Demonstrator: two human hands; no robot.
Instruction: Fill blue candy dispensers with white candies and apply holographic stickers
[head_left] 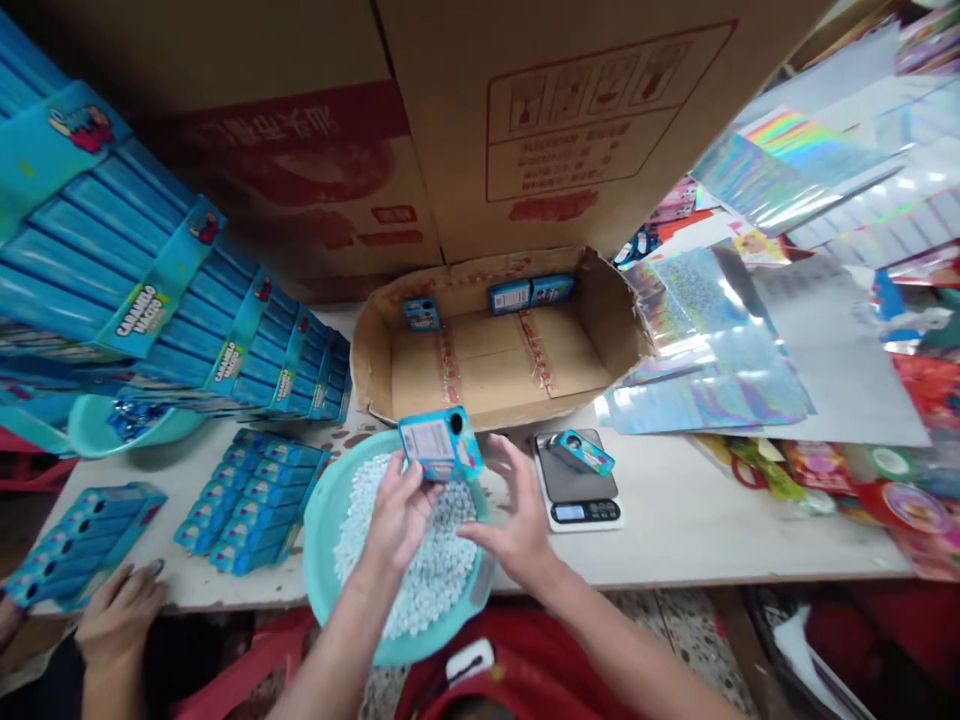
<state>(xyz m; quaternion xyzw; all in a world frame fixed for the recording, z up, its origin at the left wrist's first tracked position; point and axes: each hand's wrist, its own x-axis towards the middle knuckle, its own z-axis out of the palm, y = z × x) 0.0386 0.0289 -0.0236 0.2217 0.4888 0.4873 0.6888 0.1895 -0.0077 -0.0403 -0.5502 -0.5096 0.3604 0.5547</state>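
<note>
Above a turquoise basin [319, 500] of small pale candies [431, 560], my left hand [401, 515] grips a small blue candy box [439, 445] with a dark round spot and a pale label panel. My right hand [517, 510] is just to the right of that box, thumb and fingers spread, with nothing in it. Beside my right hand stands a small digital scale [581, 485]. On its plate lies another blue box [587, 453], tilted at an angle.
A shallow cardboard tray [502, 405] behind the basin holds several blue boxes. Tall stacks of blue packs [172, 270] rise at left, with rows of boxes [251, 500] in front. A co-worker's hand [120, 615] rests at lower left. Shiny sheets [712, 340] cover the right side.
</note>
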